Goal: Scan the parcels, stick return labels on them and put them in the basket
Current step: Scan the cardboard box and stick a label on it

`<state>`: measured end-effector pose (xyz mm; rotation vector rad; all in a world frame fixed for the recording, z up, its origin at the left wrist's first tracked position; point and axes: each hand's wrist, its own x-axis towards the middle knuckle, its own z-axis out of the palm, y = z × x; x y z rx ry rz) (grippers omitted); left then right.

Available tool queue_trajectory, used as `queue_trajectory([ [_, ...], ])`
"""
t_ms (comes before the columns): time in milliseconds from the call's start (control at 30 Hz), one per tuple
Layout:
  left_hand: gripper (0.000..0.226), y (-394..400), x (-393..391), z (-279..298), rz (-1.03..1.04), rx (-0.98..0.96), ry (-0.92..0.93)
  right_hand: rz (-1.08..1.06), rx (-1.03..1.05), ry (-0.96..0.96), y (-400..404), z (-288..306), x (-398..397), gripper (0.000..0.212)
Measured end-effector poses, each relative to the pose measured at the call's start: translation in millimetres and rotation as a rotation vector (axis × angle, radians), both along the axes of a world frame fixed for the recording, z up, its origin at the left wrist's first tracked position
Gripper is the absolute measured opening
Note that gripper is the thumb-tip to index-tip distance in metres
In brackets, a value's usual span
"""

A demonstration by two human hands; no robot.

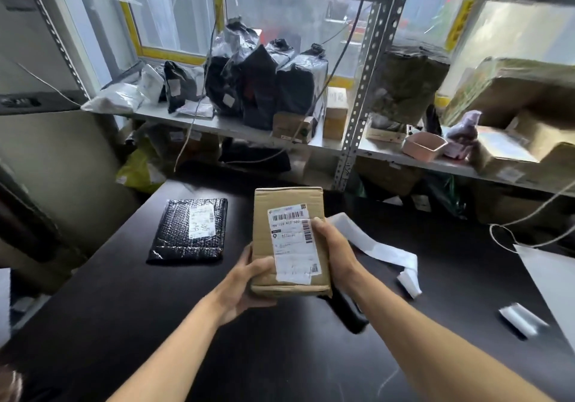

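A brown cardboard parcel point(287, 215) with a white shipping label on its top face is held above the black table point(130, 324). My left hand point(245, 283) grips its near left corner, thumb on top. My right hand point(334, 252) grips its right side, thumb on the label's edge. A black bubble-wrap parcel point(186, 235) with a white label lies flat on the table to the left. A strip of white label paper point(382, 252) trails across the table to the right. A dark object point(348, 311), partly hidden under my right forearm, lies on the table.
A metal shelf point(236, 131) behind the table holds several black and white bagged parcels, small cartons and a pink tub point(424, 145). More boxes fill the right shelf. A small white paper piece point(518, 319) and a white sheet point(550, 280) lie at the table's right.
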<state>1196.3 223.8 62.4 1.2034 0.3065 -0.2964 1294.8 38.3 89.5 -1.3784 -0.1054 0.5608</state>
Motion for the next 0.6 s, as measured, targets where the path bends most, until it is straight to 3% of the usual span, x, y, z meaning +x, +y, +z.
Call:
queue_trajectory([
  [67,0.087,-3.5,2.0,-7.6,0.083,-0.011,0.007,-0.055,-0.147,0.037,-2.1,-11.3,4.0,0.054],
  [133,0.091,-0.7,4.1,-15.9,0.143,0.004,0.014,-0.097,-0.488,-0.051,-8.7,-25.1,12.0,0.052],
  [233,0.102,9.0,4.6,-28.3,0.188,0.047,0.043,-0.101,-1.004,-0.178,-24.4,-49.7,20.0,0.029],
  [267,0.105,12.1,4.8,-30.2,0.202,0.058,0.056,-0.079,-1.086,-0.124,-29.2,-58.8,19.6,0.031],
  [300,0.106,14.8,5.1,-32.3,0.214,0.067,0.067,-0.032,-1.149,-0.051,-32.7,-68.5,17.9,0.048],
  [367,0.107,20.3,6.5,-37.7,0.229,0.066,0.085,0.069,-1.228,0.043,-33.7,-87.4,13.1,0.071],
  [500,0.107,29.3,11.4,-48.8,0.231,0.047,0.103,0.116,-1.313,-0.009,-28.1,-107.1,4.6,0.051],
  [600,0.111,31.9,17.3,-52.4,0.259,0.053,0.120,0.070,-1.120,-0.027,-23.8,-91.7,1.2,0.045],
])
